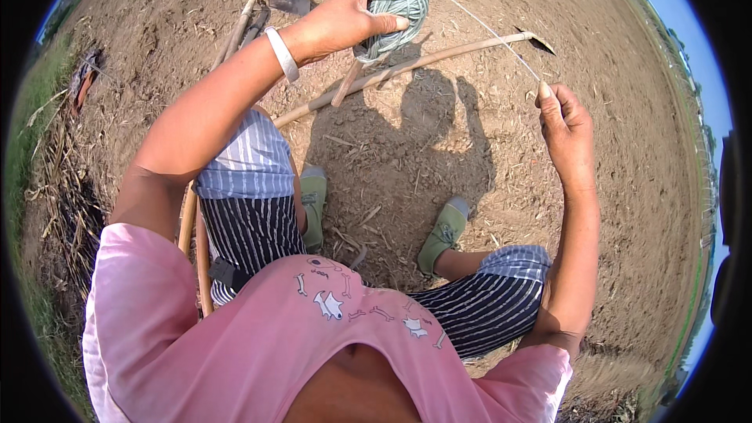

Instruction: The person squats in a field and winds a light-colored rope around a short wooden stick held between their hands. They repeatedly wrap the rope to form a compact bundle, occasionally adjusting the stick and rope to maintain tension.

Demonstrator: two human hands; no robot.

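Above bare soil, your left hand (345, 19) grips a green twine ball (401, 1) wound on a stick (345, 86); right hand (565, 121) pinches its strand (486, 29), slanting down-right.

We cannot see the stick (349, 82) inside the ball of green string (401, 1): the winding hides its middle, and its top runs out past the upper edge. Our left hand (345, 19) covers the ball's near side. The thin string (486, 29) leaving the ball fades toward our right fingers (548, 102), too fine to follow.
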